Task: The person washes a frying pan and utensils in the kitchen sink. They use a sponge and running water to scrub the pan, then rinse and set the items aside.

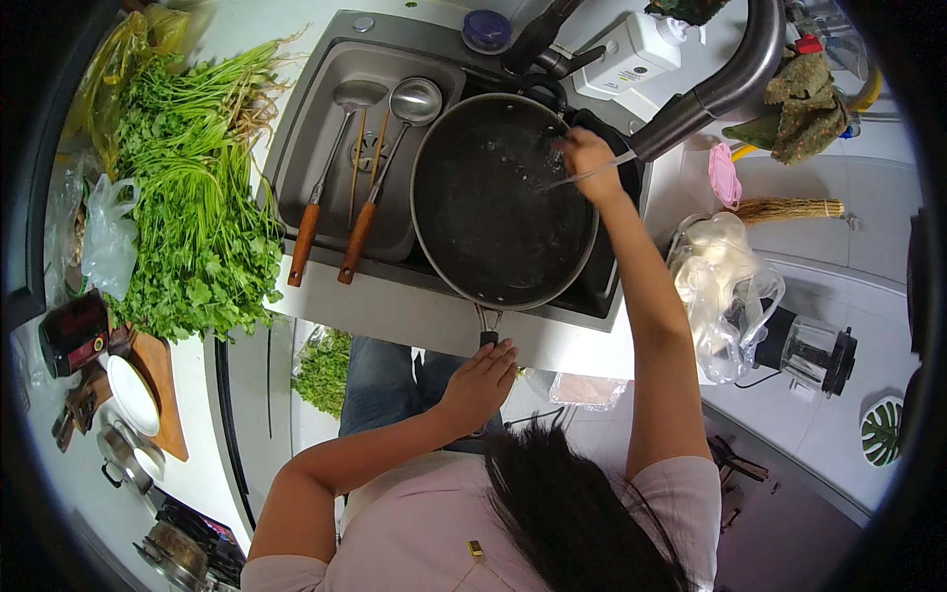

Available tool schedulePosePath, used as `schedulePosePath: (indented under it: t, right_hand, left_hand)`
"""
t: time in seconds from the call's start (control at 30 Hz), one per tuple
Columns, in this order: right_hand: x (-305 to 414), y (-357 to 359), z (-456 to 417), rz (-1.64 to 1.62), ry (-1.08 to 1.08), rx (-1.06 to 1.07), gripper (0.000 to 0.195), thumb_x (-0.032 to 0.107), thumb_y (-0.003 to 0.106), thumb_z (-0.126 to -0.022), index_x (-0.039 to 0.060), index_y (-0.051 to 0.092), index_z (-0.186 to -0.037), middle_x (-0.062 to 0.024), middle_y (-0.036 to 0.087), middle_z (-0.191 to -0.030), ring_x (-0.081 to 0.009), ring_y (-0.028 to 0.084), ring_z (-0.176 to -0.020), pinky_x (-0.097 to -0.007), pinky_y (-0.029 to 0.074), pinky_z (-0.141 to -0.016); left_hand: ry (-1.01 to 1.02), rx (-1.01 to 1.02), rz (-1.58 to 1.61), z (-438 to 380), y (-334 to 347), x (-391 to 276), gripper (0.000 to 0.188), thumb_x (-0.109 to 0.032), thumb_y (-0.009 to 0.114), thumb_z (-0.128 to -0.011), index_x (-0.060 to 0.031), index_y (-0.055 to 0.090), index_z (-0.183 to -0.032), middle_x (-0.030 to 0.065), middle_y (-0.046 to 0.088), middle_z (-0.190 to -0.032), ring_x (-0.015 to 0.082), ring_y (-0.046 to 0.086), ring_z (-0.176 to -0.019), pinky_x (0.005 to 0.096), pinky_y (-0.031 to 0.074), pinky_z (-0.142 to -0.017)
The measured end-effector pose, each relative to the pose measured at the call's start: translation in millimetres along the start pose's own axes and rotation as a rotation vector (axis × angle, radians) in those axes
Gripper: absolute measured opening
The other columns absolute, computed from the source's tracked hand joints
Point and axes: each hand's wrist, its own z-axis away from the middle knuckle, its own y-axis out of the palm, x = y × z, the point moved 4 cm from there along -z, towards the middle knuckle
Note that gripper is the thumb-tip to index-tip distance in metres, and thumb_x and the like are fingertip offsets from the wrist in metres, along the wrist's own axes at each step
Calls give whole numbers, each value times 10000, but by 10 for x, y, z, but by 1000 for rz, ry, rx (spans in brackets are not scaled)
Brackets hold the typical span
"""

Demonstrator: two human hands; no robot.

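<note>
A large dark frying pan [503, 207] rests over the right basin of the sink, tilted, with water in it. My left hand [481, 385] lies over its handle [488, 338] at the counter's front edge, fingers together and thumb hidden. At the pan's upper right inner wall is my right hand [590, 166], its fingertips blurred; whether they hold anything cannot be told. From the faucet [666, 129] a thin stream of water runs past this hand into the pan. In the left basin [296, 170] lie a spatula [307, 229], a ladle [360, 229] and a pair of chopsticks [357, 170].
Leafy green herbs with roots [196, 200] cover the counter left of the sink. Behind the pan stands a white pump bottle [629, 55], with a round blue-lidded container [486, 31] nearby. A plastic bag with pale contents [718, 274] and a blender [810, 351] are at the right.
</note>
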Motion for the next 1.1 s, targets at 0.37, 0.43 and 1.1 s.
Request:
schedulePosePath:
  t: [0.37,0.43,1.1]
  right_hand:
    - [562,92,1049,298,201,428,97,74,553,-713,76,642,-751,-111,563,-937,-302,564,-896,-398,497,-739]
    - [703,64,1278,268,226,499,121,83,561,-724,93,664,-785,-120,574,-942,-309,579,-904,-404,507,-744]
    - [1128,723,-115,49,626,45,121,9,558,-715,13,669,-763,-208,592,-859,-366,626,-780,-420,526,-663]
  left_hand:
    - [-80,-110,96,161,-37,84,300,-143,561,-760,9,581,-1018,134,575,-1117,251,575,-983,348,466,-837]
    - [-167,-136,158,211,-125,136,281,-181,589,-769,-2,583,-986,127,594,-1057,251,616,-835,343,501,-700]
    - [-786,151,1471,272,554,387,207,-232,479,-958,-25,470,-957,86,601,-760,169,565,-668,321,474,-650]
